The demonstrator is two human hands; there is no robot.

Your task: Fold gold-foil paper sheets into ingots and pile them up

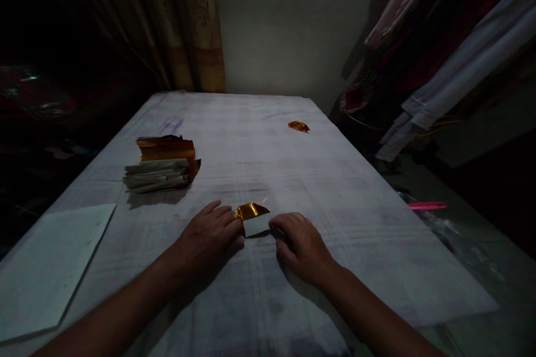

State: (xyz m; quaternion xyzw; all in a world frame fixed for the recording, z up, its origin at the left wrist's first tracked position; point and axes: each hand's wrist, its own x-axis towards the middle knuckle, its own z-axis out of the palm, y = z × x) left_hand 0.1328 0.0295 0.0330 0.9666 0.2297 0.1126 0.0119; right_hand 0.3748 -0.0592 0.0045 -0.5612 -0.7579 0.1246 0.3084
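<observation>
In a dim room, a person's two hands work over a worktop [272,167] draped in pale, faintly checked cloth; the left hand [211,231] grasps the left end of a gold-and-white folded paper [256,227] near the front, while the curled right hand [302,242] touches its right end, though whether it grips cannot be told; a stack of gold papers [161,173] sits at left, beyond a white sheet [50,270]; a patterned curtain [188,22] and pale wall [288,33] stand behind, clothes [469,67] hanging at right.
</observation>
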